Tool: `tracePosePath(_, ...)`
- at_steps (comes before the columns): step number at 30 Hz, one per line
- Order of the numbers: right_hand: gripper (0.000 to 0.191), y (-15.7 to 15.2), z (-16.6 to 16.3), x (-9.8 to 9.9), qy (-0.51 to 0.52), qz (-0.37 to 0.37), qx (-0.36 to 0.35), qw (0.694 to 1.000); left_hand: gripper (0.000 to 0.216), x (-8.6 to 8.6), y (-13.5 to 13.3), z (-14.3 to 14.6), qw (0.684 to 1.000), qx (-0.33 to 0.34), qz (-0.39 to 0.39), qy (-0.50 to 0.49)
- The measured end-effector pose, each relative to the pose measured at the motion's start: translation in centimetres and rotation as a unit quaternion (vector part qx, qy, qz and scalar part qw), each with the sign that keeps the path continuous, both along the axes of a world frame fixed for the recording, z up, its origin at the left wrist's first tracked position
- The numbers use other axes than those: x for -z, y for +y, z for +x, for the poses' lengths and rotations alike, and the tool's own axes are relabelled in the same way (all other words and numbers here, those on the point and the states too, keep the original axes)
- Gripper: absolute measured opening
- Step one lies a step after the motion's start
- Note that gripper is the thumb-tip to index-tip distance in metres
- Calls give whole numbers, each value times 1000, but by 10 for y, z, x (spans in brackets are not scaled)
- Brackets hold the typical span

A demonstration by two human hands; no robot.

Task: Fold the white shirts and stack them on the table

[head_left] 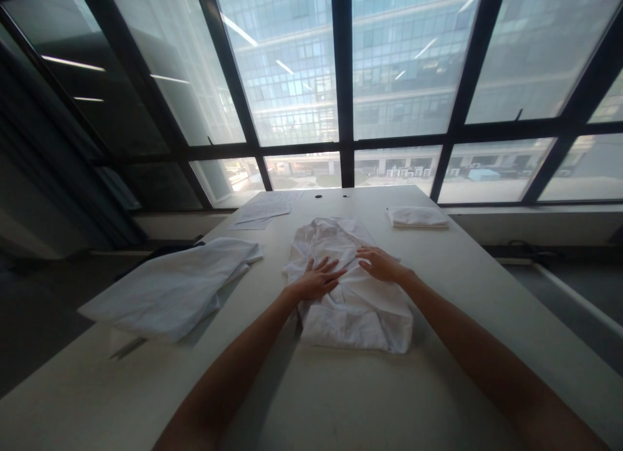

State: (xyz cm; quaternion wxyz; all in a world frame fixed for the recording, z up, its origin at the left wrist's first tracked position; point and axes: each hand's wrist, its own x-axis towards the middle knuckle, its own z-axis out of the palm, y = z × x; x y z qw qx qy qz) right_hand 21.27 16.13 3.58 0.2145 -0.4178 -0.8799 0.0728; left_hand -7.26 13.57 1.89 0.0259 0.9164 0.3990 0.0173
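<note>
A white garment that looks like a shirt (pixel 355 321) lies partly folded on the white table (pixel 321 405), its collar end pointing toward the window. My left hand (pixel 318 279) rests flat on the middle of the cloth with its fingers spread. On the upper right part of the cloth lies my right hand (pixel 379 264), fingers stretched out toward the left. Neither hand grips the fabric. Creases run across the cloth around both hands, and its near edge is folded over.
At the left edge of the table lies a larger heap of white cloth (pixel 180 285). Paper sheets (pixel 263 211) are at the far left, and a folded white cloth (pixel 417 217) sits at the far right. Tall windows (pixel 399 61) stand behind the table.
</note>
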Motion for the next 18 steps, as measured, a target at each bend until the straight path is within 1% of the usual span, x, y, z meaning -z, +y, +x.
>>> tracePosePath(1,33,3,-2,7,-28,-7,18,999,50,-1,-1,0,1000,4,-4,3)
tracePosePath(2,36,7,-1,14,-56,-18,51,997,50,-2,-2,0,1000,5,-9,6)
tracePosePath(5,47,17,14,29,-113,-60,184,975,51,-3,-4,1,1000,-1,-23,15)
tracePosePath(7,54,21,26,34,-130,-79,255,955,51,-3,-4,3,999,-11,-34,20)
tracePosePath(10,55,21,36,37,-135,-76,332,931,56,-2,-2,4,999,-30,-21,7)
tracePosePath(12,54,19,39,38,-133,-65,381,913,58,0,2,1,998,-65,7,-17)
tracePosePath(14,54,18,43,38,-126,-60,416,898,58,4,7,-5,991,-125,30,-41)
tracePosePath(16,57,18,47,38,-112,-59,435,891,57,7,13,-12,980,-186,38,-55)
tracePosePath(18,61,19,48,35,-91,-45,441,892,57,11,18,-19,971,-230,35,-60)
